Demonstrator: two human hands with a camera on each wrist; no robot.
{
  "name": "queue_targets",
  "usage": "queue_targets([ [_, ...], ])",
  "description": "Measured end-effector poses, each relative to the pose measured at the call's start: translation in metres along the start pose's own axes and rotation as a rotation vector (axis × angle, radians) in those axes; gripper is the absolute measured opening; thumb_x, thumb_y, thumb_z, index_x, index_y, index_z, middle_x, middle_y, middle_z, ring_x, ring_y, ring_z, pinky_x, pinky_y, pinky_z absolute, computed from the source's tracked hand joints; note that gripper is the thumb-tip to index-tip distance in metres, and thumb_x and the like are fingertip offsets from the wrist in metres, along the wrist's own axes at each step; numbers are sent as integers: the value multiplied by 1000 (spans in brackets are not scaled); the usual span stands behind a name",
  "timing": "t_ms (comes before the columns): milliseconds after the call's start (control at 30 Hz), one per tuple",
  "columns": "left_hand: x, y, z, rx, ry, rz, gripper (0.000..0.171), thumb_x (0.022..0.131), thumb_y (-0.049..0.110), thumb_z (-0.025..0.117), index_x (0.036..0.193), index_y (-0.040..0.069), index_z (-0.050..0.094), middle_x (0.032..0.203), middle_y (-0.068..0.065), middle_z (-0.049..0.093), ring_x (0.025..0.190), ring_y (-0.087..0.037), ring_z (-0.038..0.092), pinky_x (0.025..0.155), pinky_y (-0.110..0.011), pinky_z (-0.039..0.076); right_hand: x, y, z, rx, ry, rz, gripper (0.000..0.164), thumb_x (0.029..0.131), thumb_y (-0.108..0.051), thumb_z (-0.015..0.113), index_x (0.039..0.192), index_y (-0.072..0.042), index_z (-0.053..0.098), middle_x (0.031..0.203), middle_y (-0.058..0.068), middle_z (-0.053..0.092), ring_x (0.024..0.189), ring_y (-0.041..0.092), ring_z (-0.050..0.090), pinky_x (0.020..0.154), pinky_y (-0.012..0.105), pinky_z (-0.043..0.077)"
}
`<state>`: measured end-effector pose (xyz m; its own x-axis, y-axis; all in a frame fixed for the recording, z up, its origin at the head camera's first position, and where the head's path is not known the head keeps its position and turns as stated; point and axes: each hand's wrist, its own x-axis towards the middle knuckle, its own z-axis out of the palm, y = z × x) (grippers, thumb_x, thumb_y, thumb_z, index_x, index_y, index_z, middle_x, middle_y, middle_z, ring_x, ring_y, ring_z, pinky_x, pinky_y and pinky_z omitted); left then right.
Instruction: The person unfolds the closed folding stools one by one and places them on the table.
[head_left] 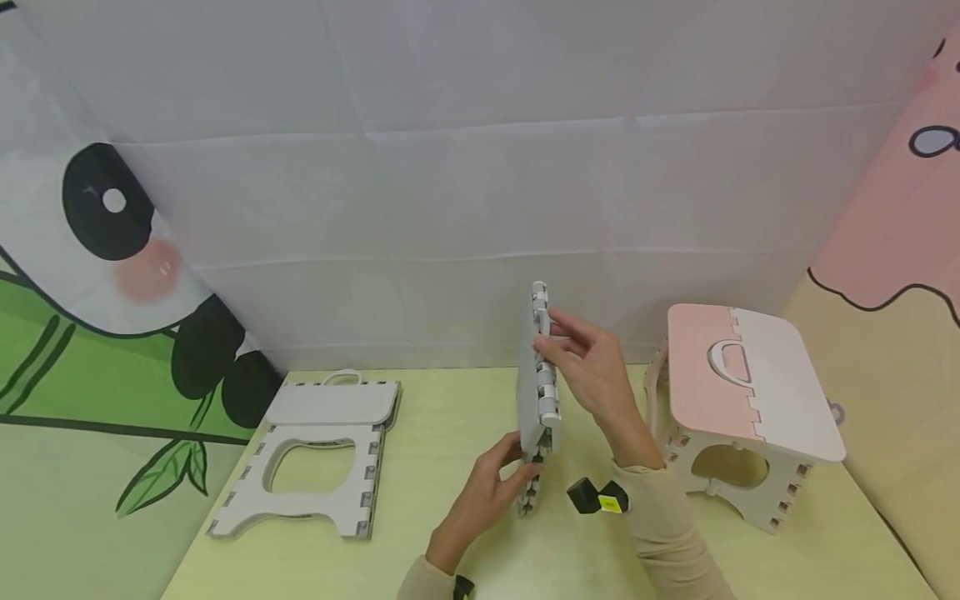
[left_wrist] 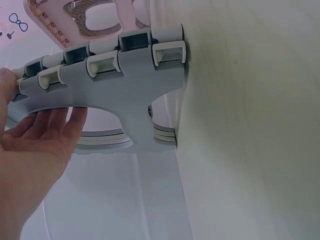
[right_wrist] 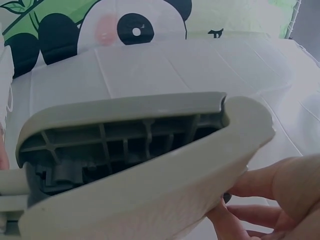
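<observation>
A folding step stool is held on end, edge-on to the head view, above or on the table; contact is unclear. My left hand grips its lower leg section, fingers curled through the leg cut-out in the left wrist view, where the hinged grey leg panel shows. Near the top, my right hand pinches the seat edge with thumb and fingers. From the right wrist, the two seat halves stand slightly apart, with ribbed undersides between them.
To the left, a folded grey-white stool lies flat on the yellow table. A pink-and-white stool stands unfolded on the right, close to my right forearm. A white cloth hangs behind, with printed cartoon panels on both sides.
</observation>
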<state>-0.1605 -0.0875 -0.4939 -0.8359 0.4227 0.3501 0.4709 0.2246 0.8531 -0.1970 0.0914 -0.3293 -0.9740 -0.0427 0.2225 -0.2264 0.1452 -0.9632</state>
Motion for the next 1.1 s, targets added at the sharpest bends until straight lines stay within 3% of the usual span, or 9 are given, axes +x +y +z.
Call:
queue_targets([
  [500, 1, 4, 3, -26, 1, -48, 44, 96, 23, 57, 137, 14, 44, 127, -5, 57, 116, -25, 56, 96, -48, 45, 1, 0, 5, 8, -4, -34, 48, 89, -23, 69, 133, -12, 56, 119, 12, 62, 104, 22, 63, 78, 33, 54],
  [667, 1, 22, 0, -55, -4, -79, 43, 95, 16, 58, 135, 7, 45, 126, -9, 57, 117, -30, 54, 99, -49, 43, 2, 0, 7, 18, -4, -40, 48, 89, -23, 69, 133, -11, 56, 119, 13, 62, 104, 22, 63, 78, 32, 54],
  [800, 1, 36, -3, -54, -9, -67, 41, 95, 15, 58, 133, 5, 46, 124, -10, 58, 117, -29, 55, 99, -46, 44, 1, 1, 7, 28, -8, -35, 48, 89, -24, 69, 133, -12, 56, 119, 13, 62, 104, 22, 63, 79, 32, 54],
  [1033, -1, 2, 1, -57, 7, -35, 39, 96, 30, 56, 132, 17, 46, 121, 0, 57, 117, -20, 55, 99, -38, 45, -1, -1, 6, 73, -43, 6, 49, 87, -26, 70, 132, -12, 56, 124, 5, 61, 111, 17, 60, 90, 34, 51],
  [1100, -2, 1, 0, -69, 9, -32, 38, 96, 29, 56, 131, 17, 46, 121, 0, 57, 117, -19, 55, 99, -35, 45, -1, -1, 6, 73, -52, 5, 47, 87, -25, 70, 131, -12, 57, 123, 4, 62, 110, 15, 61, 90, 35, 51],
])
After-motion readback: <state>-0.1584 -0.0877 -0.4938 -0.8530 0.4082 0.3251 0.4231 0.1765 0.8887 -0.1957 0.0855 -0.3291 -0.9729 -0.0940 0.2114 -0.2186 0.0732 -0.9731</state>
